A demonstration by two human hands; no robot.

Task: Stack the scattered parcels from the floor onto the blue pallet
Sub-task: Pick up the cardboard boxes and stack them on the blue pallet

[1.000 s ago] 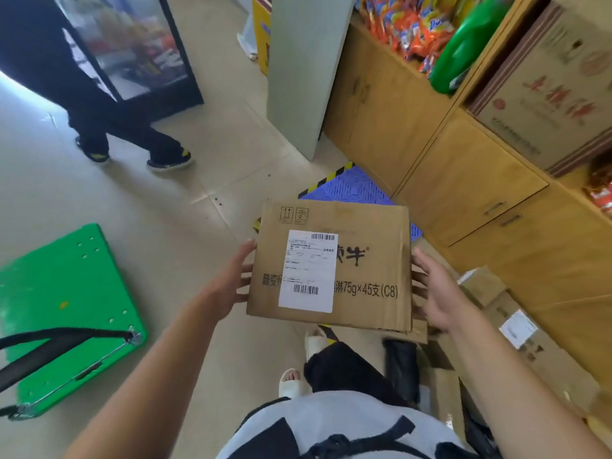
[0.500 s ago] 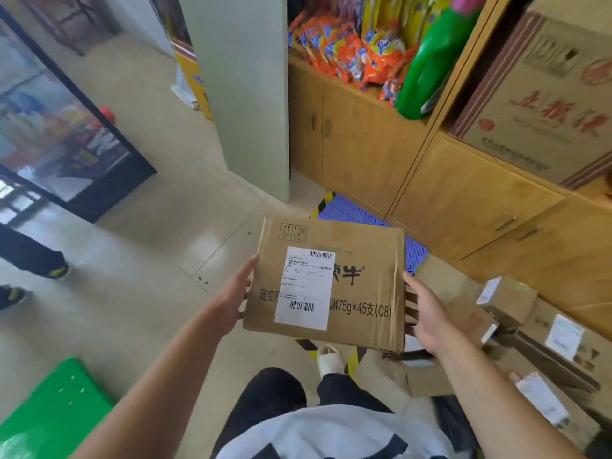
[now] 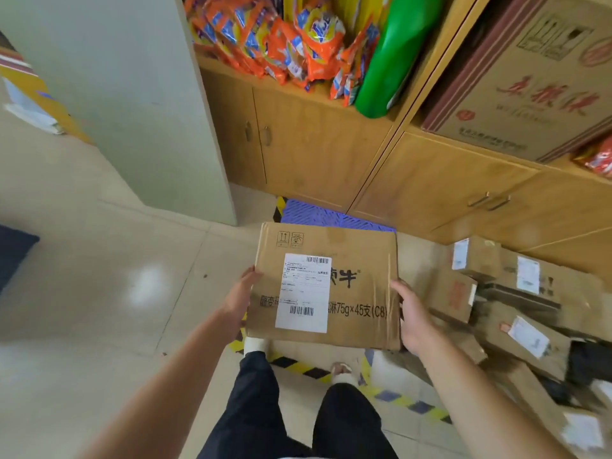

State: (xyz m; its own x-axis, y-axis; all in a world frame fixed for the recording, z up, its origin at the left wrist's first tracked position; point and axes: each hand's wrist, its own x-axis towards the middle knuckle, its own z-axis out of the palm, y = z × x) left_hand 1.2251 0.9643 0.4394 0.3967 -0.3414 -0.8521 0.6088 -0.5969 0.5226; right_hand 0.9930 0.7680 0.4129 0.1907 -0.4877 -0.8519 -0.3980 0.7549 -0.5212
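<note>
I carry a flat brown cardboard parcel with a white shipping label and black print, held level in front of me. My left hand presses its left edge and my right hand grips its right edge. Just beyond the parcel the blue pallet lies on the floor against the wooden cabinets, mostly hidden by the parcel. Several more brown parcels with white labels lie heaped on the floor to my right.
Wooden cabinets with snack bags and a green bottle on top stand behind the pallet. A pale grey pillar rises at the left. Yellow-black tape marks the floor by my feet. Beige tiled floor spreads left.
I have turned right and stepped towards the pallet with the parcel in both hands. The green cart and the other person have left the view; the parcel heap is now closer.
</note>
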